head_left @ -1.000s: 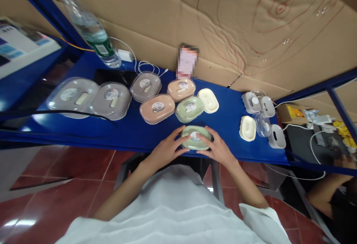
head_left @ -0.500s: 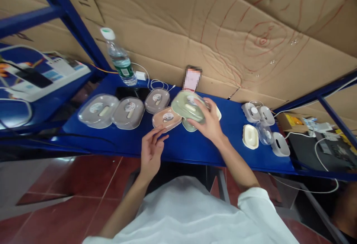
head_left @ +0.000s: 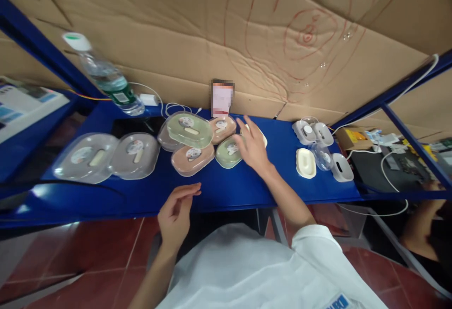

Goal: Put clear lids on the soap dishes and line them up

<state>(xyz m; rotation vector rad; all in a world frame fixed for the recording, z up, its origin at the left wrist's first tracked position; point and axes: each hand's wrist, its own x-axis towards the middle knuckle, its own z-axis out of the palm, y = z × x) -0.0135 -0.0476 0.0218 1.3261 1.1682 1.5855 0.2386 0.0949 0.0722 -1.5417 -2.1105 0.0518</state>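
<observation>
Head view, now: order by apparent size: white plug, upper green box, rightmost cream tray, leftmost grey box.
Largest to smallest:
1. leftmost grey box
2. upper green box
3. rightmost cream tray
4. white plug
Apparent size only; nearness may skew grey versus green.

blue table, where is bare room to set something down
Bare table shows between the right hand and the cream dish at right, and along the front edge between the left hand and the right forearm. It's crowded mid-table, where a green box overlaps a grey box and a peach box; also among the pale boxes at right.
</observation>
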